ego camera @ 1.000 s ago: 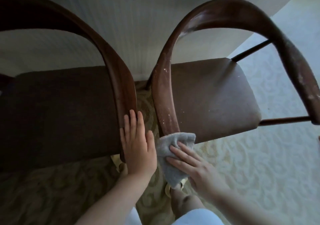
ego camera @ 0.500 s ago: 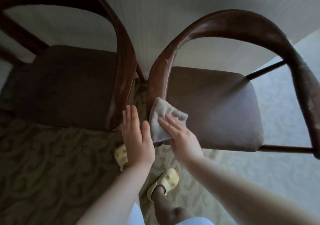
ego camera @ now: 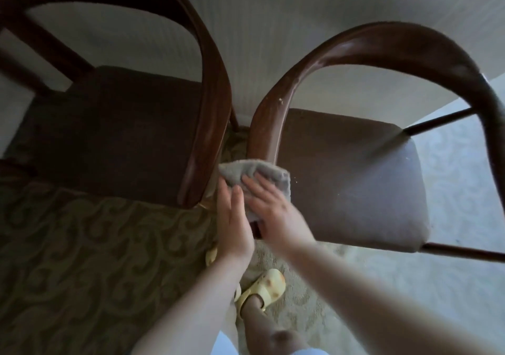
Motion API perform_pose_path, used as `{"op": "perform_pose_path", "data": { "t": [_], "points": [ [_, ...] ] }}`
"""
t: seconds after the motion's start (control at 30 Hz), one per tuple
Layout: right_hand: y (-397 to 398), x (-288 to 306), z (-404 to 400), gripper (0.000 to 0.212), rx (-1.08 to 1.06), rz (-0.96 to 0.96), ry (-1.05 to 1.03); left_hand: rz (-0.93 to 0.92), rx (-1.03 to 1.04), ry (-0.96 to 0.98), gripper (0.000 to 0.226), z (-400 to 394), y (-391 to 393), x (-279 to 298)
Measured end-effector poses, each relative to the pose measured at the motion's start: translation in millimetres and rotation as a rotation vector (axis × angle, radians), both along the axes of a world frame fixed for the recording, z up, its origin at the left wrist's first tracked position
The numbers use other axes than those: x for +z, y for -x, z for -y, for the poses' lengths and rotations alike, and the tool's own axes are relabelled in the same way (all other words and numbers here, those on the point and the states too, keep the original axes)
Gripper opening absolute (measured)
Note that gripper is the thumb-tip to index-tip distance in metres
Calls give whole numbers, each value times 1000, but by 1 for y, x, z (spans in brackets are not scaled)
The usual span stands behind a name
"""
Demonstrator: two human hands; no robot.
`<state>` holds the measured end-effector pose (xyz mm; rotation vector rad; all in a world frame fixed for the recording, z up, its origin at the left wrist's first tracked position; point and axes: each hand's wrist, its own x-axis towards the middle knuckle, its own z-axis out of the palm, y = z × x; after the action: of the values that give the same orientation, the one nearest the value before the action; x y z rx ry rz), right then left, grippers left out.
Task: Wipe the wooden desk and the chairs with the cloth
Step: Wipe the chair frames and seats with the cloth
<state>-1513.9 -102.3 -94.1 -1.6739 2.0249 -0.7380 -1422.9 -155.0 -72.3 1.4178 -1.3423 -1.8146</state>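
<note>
Two dark wooden chairs with curved backs stand side by side, the left chair [ego camera: 207,114] and the right chair [ego camera: 352,179] with its brown padded seat. A grey cloth [ego camera: 257,174] is pressed against the lower left upright of the right chair's back. My right hand [ego camera: 276,209] lies flat over the cloth, fingers spread, holding it to the wood. My left hand [ego camera: 232,223] is open, fingers together, just beside the cloth in the gap between the chairs; whether it touches the cloth I cannot tell.
A white ribbed wall [ego camera: 273,26] rises behind the chairs. Patterned carpet [ego camera: 82,259] covers the floor, darker on the left, pale on the right. My feet in yellow slippers [ego camera: 269,286] stand below the hands.
The cloth and my right hand have slid up the right chair's upright from its base. My left hand left the left chair's frame and moved beside the cloth. The view tilted.
</note>
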Motion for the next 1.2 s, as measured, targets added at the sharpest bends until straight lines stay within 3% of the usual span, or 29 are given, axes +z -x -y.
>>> {"op": "perform_pose_path", "data": {
  "t": [0.07, 0.17, 0.23, 0.33, 0.47, 0.5, 0.57, 0.63, 0.77, 0.8, 0.87, 0.93, 0.97, 1.1, 1.13, 1.2],
  "points": [
    [30, 9, 26, 53, -122, 37, -55, 9, -37, -7, 68, 7, 2, -1],
    [3, 13, 15, 55, -358, 84, -99, -20, -103, -45, 67, 17, 13, 7],
    [-29, 8, -3, 61, -190, 82, -83, -12, -88, -31, 62, 27, 17, 9],
    [16, 4, 28, 60, -1, -53, -33, -13, -34, 47, 57, 46, 19, 5],
    [34, 13, 68, 54, -412, 8, -96, -1, -152, 116, 57, 52, 28, 11],
    [20, 12, 67, 52, -398, 9, -95, 25, -154, 132, 56, 53, 32, 12],
    [12, 5, 60, 52, -128, -80, -89, 74, -110, 179, 57, 56, 40, 11],
    [55, 2, 79, 53, 20, -127, -86, 72, -71, 179, 58, 61, 49, 10],
    [111, 5, 117, 52, -276, -57, -96, 77, -92, 187, 49, 68, 72, 19],
    [103, 2, 116, 51, -258, -79, -112, 90, -61, 191, 46, 70, 79, 19],
    [86, -1, 103, 54, -19, -183, -97, 117, 56, 151, 46, 74, 92, 18],
    [111, 0, 102, 60, 164, -231, -71, 168, 132, 89, 49, 77, 104, 14],
    [133, 1, 112, 63, 155, -270, -54, 211, 121, 87, 48, 78, 111, 11],
    [182, 10, 145, 55, -351, -196, -96, 356, 20, 163, 44, 87, 133, 5],
    [172, 9, 143, 53, -322, -203, -110, 383, 16, 187, 43, 91, 139, 5],
    [154, 6, 132, 54, -15, -236, -86, 474, 63, 219, 40, 100, 150, 0]
  ]
}}
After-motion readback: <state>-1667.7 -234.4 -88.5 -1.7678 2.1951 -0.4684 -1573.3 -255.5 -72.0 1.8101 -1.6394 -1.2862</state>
